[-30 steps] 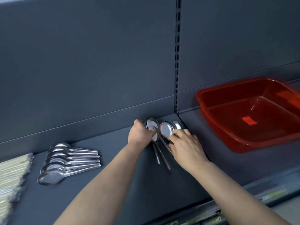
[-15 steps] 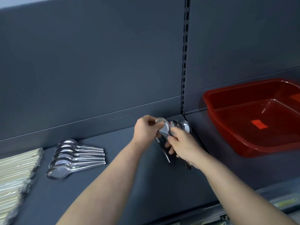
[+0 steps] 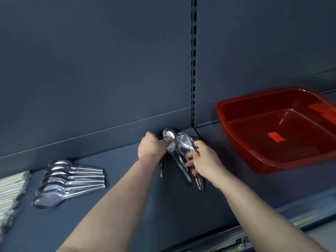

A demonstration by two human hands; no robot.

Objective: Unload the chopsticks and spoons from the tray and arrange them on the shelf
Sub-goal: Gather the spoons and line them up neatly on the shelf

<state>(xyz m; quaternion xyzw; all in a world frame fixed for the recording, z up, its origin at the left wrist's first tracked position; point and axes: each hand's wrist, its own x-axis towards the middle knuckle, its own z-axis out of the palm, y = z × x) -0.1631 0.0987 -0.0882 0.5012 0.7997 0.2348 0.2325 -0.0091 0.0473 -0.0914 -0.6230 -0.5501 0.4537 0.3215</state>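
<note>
Near the shelf's back wall, my left hand [image 3: 151, 147] pinches the bowl of a steel spoon [image 3: 168, 137], its handle pointing toward me. My right hand [image 3: 203, 160] grips a bunch of several steel spoons [image 3: 184, 142] just to the right, bowls up and handles hanging below the fingers. The two hands almost touch. A fanned row of several spoons [image 3: 63, 180] lies on the dark shelf [image 3: 109, 206] at the left. Packs of pale chopsticks [image 3: 11, 190] lie at the far left edge. The red tray [image 3: 241, 150] stands on the shelf at the right; no cutlery shows in it.
The dark back panel rises close behind the hands, with a slotted upright [image 3: 194, 70] just right of them. The shelf's front rail [image 3: 300, 219] with a price strip runs along the lower right. Bare shelf lies between the spoon row and my arms.
The hands have drawn slightly apart, with one spoon in the left hand and the bunch in the right. The view has shifted a little.
</note>
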